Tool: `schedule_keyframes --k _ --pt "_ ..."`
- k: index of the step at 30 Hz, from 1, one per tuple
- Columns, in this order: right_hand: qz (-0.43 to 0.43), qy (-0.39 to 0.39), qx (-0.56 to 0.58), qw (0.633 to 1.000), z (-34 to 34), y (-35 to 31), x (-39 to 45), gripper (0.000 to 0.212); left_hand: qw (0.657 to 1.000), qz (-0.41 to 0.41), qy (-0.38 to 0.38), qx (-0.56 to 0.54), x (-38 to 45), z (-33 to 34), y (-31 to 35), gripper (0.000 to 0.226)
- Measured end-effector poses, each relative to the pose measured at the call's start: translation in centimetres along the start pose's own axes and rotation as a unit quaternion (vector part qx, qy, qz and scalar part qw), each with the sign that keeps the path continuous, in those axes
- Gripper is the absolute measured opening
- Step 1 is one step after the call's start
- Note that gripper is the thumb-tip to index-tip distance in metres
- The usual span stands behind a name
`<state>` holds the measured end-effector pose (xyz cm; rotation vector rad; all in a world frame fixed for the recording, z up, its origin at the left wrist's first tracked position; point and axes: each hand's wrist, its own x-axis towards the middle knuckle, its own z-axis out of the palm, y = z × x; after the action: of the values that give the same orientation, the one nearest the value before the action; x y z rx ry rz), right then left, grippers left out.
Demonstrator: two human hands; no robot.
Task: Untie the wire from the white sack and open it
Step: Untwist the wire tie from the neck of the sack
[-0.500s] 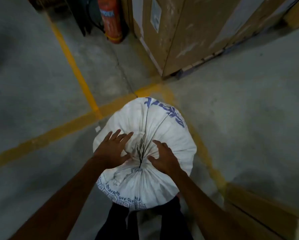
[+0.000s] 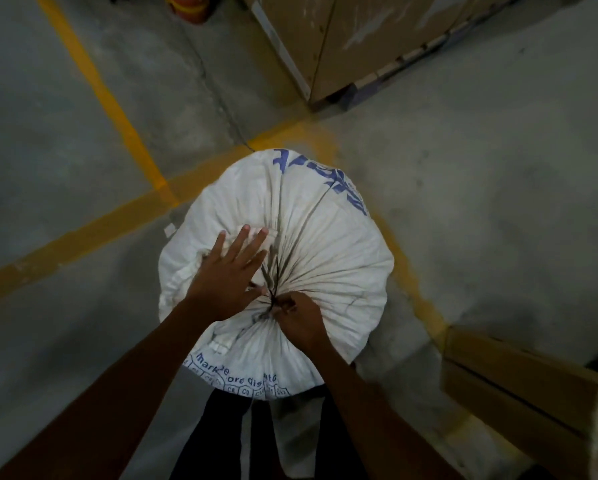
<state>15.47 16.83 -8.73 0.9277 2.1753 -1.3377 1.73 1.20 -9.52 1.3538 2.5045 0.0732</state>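
Note:
A full white sack [image 2: 328, 244] with blue print stands upright on the concrete floor in front of me. Its mouth is gathered into a tight pleated knot near the top centre, bound by a thin dark wire [image 2: 272, 299]. My left hand [image 2: 230, 275] lies flat on the bunched cloth left of the knot, fingers spread. My right hand [image 2: 299, 318] sits just right of the knot with its fingertips pinched on the wire. The wire's loose ends are hard to make out in the dim light.
Yellow floor lines [image 2: 93, 84] cross behind and beside the sack. Large cardboard boxes [image 2: 328, 43] on a pallet stand at the back. A red fire extinguisher base [image 2: 190, 8] shows at the top edge. More cardboard [image 2: 519, 382] lies at the right.
The view has come closer to the sack. My right hand's fingers have closed onto the wire at the knot. My left hand has spread flatter over the gathered cloth.

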Motion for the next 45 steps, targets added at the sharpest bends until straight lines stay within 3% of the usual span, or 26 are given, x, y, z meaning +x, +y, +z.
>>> schedule_keyframes --k 6,9,12,18,20,30,34,45 --pt "-0.021 0.03 0.078 0.996 0.4 1.8 0.2 0.026 0.992 0.116 0.038 -0.01 0.6 2.9 -1.3 0.045" --pt "-0.051 0.027 0.096 0.994 0.4 2.2 0.6 0.015 0.994 0.082 0.021 -0.073 -0.3 4.0 -1.7 0.044" --pt "-0.039 0.001 0.137 0.99 0.5 2.0 1.2 0.024 0.991 0.043 -0.002 -0.128 -1.0 4.8 -1.7 0.042" --pt "-0.004 -0.015 0.213 0.977 1.0 2.7 1.7 0.002 0.981 -0.014 -0.037 -0.188 -1.5 5.1 -0.9 0.048" --pt "-0.013 -0.031 0.231 0.972 0.6 2.7 1.3 0.009 0.977 -0.028 -0.051 -0.205 -1.4 4.8 -0.8 0.052" --pt "-0.023 -0.095 0.277 0.956 -1.3 3.9 0.5 0.025 0.97 -0.063 -0.089 -0.215 -0.6 3.1 0.3 0.061" --pt "-0.039 -0.106 0.289 0.951 -1.1 3.7 0.7 0.023 0.97 -0.088 -0.069 -0.218 -0.7 3.2 0.7 0.057" --pt "-0.034 -0.223 0.355 0.907 -2.8 6.7 -0.1 0.018 0.965 -0.114 -0.078 -0.224 -0.4 2.9 1.8 0.055"
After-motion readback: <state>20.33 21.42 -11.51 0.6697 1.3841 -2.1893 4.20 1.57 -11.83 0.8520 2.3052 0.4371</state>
